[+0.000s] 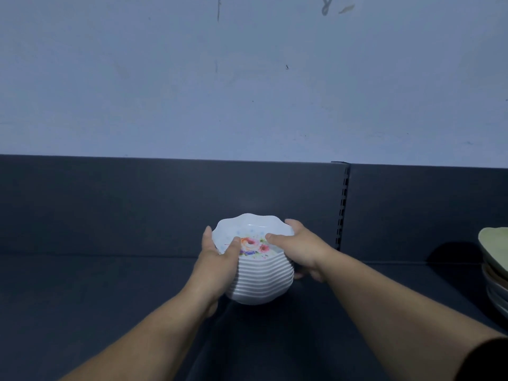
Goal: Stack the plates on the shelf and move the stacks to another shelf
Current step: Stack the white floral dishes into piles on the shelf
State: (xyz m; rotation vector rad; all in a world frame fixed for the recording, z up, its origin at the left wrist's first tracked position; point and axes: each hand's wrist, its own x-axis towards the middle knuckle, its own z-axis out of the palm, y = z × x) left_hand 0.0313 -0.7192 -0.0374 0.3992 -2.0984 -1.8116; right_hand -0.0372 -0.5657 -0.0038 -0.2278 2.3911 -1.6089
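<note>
Plate stack [261,281] gripped by left hand [217,259] and right hand [297,248], shelf [110,298], other plates [494,259] far right

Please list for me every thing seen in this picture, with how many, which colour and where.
plate stack: one, white, flower print on top, centre of view
second plate stack: one, green plate on top, right edge, partly cut off
shelf: one, dark grey, lower half
back panel: one, dark grey, behind shelf
slotted upright: one, dark, right of centre
wall: one, pale blue-grey, above
left grip: one bare hand, holds plate stack's left side
right grip: one bare hand, holds its right side
</note>
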